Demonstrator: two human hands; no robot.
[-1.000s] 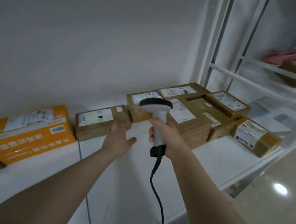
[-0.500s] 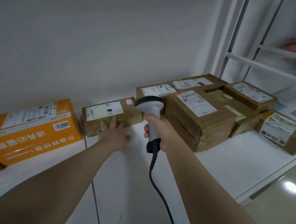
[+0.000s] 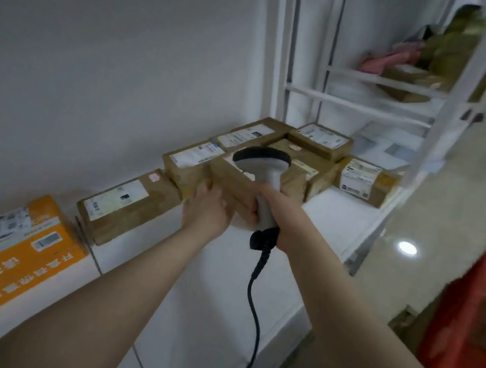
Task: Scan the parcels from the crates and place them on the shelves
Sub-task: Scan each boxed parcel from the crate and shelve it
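PARCELS ON THE SHELF: A person reaches both arms over one white shelf [image 3: 219, 282] lined with boxes along a pale wall [image 3: 113, 52]. The right hand [image 3: 282, 221] has its grip closed round the handle of one grey-white barcode scanner [image 3: 267, 184]. The scanner is held upright, its dark-topped head above the boxes. One black cable [image 3: 255, 300] trails from the handle's base down past the shelf's near edge.

The left hand [image 3: 208, 213] rests against the near left corner of a brown parcel [image 3: 228, 178] just beside the scanner. Its fingers lie on the cardboard, but motion blur hides how far that grip is closed.

Seven brown cardboard boxes, that one included, can be counted on the shelf, with white labels showing on most of their tops. A lone parcel [image 3: 127, 203] sits to the left, and a wall-side parcel [image 3: 191, 159] touches the one under the hand. Four more are clustered farther right, ending in a right-end parcel [image 3: 363, 180] near the shelf's edge.

One orange box [image 3: 7, 258] with a white label lies at the near left, just apart from the lone parcel. One red crate [image 3: 469, 315] stands at the near right, with brown cardboard showing inside. At the far right, a second white rack [image 3: 359, 105] holds blurred pink and green bundles and a brown box.
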